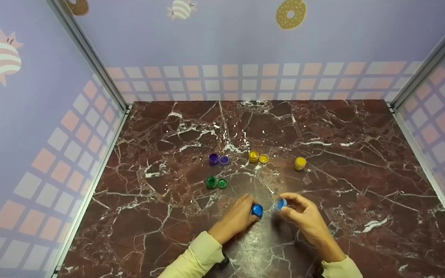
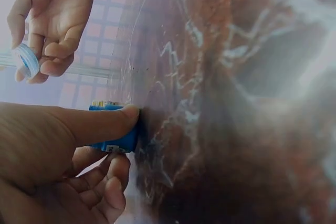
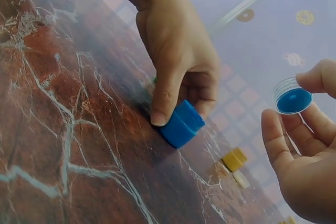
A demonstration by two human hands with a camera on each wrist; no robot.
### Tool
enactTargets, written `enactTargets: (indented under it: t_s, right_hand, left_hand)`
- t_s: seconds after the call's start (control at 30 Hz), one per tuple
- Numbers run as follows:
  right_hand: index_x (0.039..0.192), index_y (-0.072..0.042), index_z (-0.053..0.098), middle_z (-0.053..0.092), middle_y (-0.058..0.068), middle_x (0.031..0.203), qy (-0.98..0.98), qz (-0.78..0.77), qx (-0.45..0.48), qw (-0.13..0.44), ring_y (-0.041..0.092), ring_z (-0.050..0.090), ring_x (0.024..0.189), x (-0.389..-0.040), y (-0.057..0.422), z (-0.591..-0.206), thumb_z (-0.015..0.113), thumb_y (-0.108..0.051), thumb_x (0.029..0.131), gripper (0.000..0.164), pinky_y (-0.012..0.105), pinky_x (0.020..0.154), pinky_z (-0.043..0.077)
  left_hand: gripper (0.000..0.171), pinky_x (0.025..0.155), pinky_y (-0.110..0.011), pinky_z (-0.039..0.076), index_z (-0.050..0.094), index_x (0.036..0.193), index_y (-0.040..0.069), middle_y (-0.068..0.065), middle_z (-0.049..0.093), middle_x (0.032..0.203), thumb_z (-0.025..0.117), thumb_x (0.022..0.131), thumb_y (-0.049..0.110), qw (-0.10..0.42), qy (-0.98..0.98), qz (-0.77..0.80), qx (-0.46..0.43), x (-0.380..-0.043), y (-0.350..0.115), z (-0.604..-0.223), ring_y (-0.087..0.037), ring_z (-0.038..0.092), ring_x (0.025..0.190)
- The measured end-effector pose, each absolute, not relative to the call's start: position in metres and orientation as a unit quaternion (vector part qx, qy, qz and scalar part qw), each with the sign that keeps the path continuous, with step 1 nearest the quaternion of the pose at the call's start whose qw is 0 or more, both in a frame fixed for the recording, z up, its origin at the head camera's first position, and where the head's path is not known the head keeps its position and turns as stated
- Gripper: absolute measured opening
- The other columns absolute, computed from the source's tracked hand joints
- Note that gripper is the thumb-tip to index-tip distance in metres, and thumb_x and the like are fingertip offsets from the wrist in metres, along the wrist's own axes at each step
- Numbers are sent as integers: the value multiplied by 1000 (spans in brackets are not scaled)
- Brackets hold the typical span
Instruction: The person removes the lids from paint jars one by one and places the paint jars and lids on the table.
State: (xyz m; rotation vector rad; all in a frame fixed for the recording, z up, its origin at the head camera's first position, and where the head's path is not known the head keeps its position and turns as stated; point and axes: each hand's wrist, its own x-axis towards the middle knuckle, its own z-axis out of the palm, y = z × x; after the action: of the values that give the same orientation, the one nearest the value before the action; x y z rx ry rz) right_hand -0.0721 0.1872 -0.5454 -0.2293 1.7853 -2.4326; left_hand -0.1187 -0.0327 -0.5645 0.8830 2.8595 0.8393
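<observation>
A small blue paint jar [image 1: 257, 210] stands uncapped on the table, and my left hand [image 1: 238, 214] grips it from the side between thumb and fingers. In the left wrist view the thumb lies along the blue jar [image 2: 114, 129], covering part of its label. My right hand [image 1: 303, 217] pinches a clear screw lid [image 1: 281, 204] by its rim, raised off the table and apart from the jar. The right wrist view shows blue paint on the inside of that lid [image 3: 293, 98].
Beyond the hands stand open jars with their lids beside them: green jar [image 1: 211, 182] and lid [image 1: 222, 183], purple jar [image 1: 214, 159] and lid [image 1: 224, 160], yellow jar [image 1: 253, 156] and lid [image 1: 264, 158]. Another yellow jar [image 1: 300, 163] stands farther right. Patterned walls [image 1: 245, 46] enclose the marbled table [image 1: 361, 216].
</observation>
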Motion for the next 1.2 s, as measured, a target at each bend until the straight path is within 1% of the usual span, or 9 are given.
enactTargets:
  t_s: [0.1, 0.17, 0.2, 0.27, 0.43, 0.5, 0.7, 1.03, 1.2]
  right_hand:
    - [122, 15, 45, 60, 18, 99, 598, -798, -54, 57, 21, 60, 85, -71, 187, -545, 67, -3, 83, 48, 44, 74, 52]
    - [122, 14, 46, 60, 18, 97, 602, -795, -45, 55, 19, 60, 83, -71, 187, -545, 69, -5, 82, 50, 45, 73, 51]
    - [122, 14, 46, 60, 19, 98, 600, -797, -45, 54, 19, 60, 84, -71, 187, -545, 69, -5, 82, 50, 45, 73, 51]
    - [122, 14, 46, 60, 19, 100, 599, -798, -43, 50, 20, 60, 86, -71, 187, -545, 69, -5, 81, 50, 50, 77, 49]
    - [119, 15, 48, 57, 20, 107, 593, -803, -49, 36, 20, 59, 95, -73, 189, -545, 69, 0, 80, 46, 38, 80, 50]
    - [118, 16, 48, 57, 20, 106, 591, -804, -55, 31, 20, 58, 96, -74, 189, -545, 68, 1, 80, 45, 29, 78, 50]
    - [117, 19, 45, 59, 19, 103, 584, -808, -77, 20, 21, 59, 94, -77, 193, -545, 66, 4, 81, 44, 27, 75, 50]
    - [117, 24, 42, 57, 23, 103, 571, -817, -85, 9, 21, 59, 91, -83, 193, -539, 64, 7, 81, 45, 26, 75, 51]
    - [117, 24, 41, 58, 20, 100, 567, -818, -98, 9, 21, 59, 90, -86, 193, -539, 64, 7, 82, 45, 26, 74, 51]
  left_hand:
    - [34, 74, -33, 47, 60, 97, 14, 2, 58, 91, 80, 71, 24, 10, 928, 247, 279, -123, -32, -563, -18, 59, 84]
    - [35, 74, -34, 46, 61, 98, 15, 2, 59, 91, 80, 71, 27, 13, 934, 234, 270, -126, -32, -563, -18, 60, 85]
    - [35, 75, -35, 46, 61, 98, 15, 2, 59, 91, 80, 71, 27, 16, 936, 233, 265, -127, -32, -562, -19, 60, 85]
    - [36, 75, -35, 45, 61, 98, 15, 2, 59, 92, 80, 70, 28, 19, 938, 233, 257, -131, -32, -562, -19, 60, 86]
    - [36, 76, -35, 46, 60, 98, 16, 1, 60, 93, 80, 71, 27, 24, 942, 235, 238, -141, -30, -560, -21, 60, 87]
    - [35, 75, -34, 47, 60, 98, 16, 1, 59, 93, 80, 71, 27, 23, 944, 234, 230, -144, -29, -559, -21, 60, 86]
    - [36, 70, -36, 47, 60, 97, 15, 1, 59, 93, 80, 71, 29, 17, 951, 237, 200, -154, -26, -559, -22, 61, 83]
    - [37, 71, -39, 48, 60, 100, 14, -3, 60, 98, 79, 72, 28, 31, 958, 244, 144, -174, -21, -558, -25, 61, 87]
    - [36, 72, -38, 48, 59, 99, 13, -3, 60, 96, 79, 72, 26, 27, 960, 246, 131, -183, -18, -558, -25, 60, 88]
